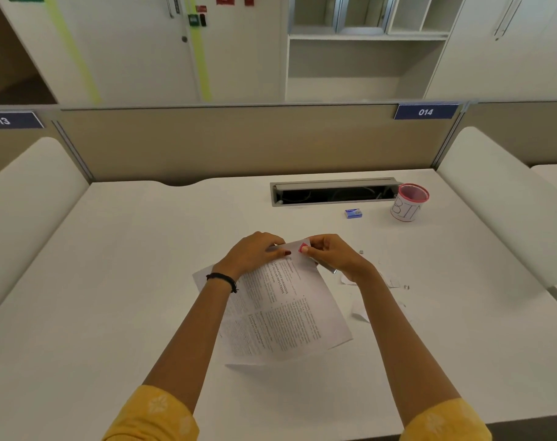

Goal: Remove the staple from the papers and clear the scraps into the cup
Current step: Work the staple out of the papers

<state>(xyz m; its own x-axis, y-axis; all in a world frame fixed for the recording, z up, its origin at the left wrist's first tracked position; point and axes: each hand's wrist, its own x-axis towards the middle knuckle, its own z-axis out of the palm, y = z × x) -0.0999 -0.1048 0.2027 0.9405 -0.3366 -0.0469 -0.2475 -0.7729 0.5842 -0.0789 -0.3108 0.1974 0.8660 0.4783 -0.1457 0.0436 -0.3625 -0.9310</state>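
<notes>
Pink-rimmed single cup point(409, 203) upper right, inside unclear, one blue box point(353, 213) near it, left hand point(255, 253) pinching papers point(286, 313) corner, right hand point(331, 256) gripping pink tool point(302, 248), several scraps point(360, 314) right.

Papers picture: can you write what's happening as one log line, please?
left hand: holds papers corner | right hand: grips pink tool at that corner | scraps: on table | cup: upright, apart

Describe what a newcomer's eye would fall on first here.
The left hand and right hand meet at the top corner of the printed white paper sheets mid-desk, the right gripping a small pink tool. A pink-rimmed white cup marked BIN stands back right.
</notes>
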